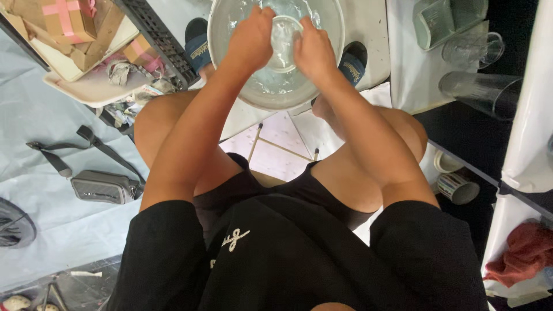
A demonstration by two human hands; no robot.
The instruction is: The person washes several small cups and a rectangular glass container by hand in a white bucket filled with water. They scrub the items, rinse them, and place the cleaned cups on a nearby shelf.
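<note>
A clear drinking glass (284, 40) is held over a round metal basin (331, 34) of water on the floor between my feet. My left hand (252, 38) grips the glass from the left side. My right hand (314, 53) holds its right side, fingers curled against the rim. The glass lies tilted, its mouth facing up toward the camera. Water and suds show in the basin (271, 86) below the hands. I sit with knees apart, in black shorts and blue slippers.
Clear glasses (472, 49) and a tall dark-bottomed glass (481, 92) lie on a white cloth at right. A striped mug (456, 188) and red rag (527, 253) sit lower right. A grey bag (103, 186) and black crate with cardboard boxes (69, 23) are at left.
</note>
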